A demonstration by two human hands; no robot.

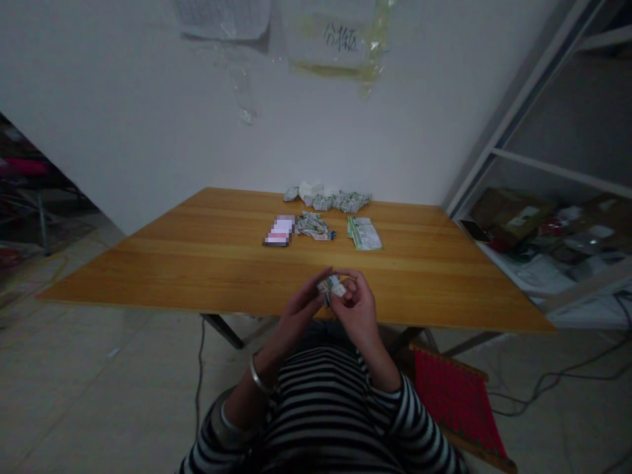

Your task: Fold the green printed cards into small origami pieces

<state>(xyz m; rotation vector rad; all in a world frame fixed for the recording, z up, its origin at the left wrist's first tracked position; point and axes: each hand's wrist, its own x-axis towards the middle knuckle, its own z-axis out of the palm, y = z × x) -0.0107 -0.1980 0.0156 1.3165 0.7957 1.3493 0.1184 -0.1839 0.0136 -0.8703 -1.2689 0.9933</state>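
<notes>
Both my hands meet over the near edge of the wooden table (197,263). My left hand (299,309) and my right hand (356,306) pinch a small folded piece of printed paper (332,286) between their fingertips. A silver bangle sits on my left wrist. Farther out on the table lie a loose heap of folded paper pieces (314,226), a flat stack of printed sheets (364,233), a blurred pink and white object (279,232), and a row of folded pieces (328,197) by the wall.
A white wall with taped papers (326,39) stands behind the table. A metal shelf unit (543,224) with boxes and clutter is at the right. A red woven seat (457,401) is beside me. Cables (567,375) run over the tiled floor.
</notes>
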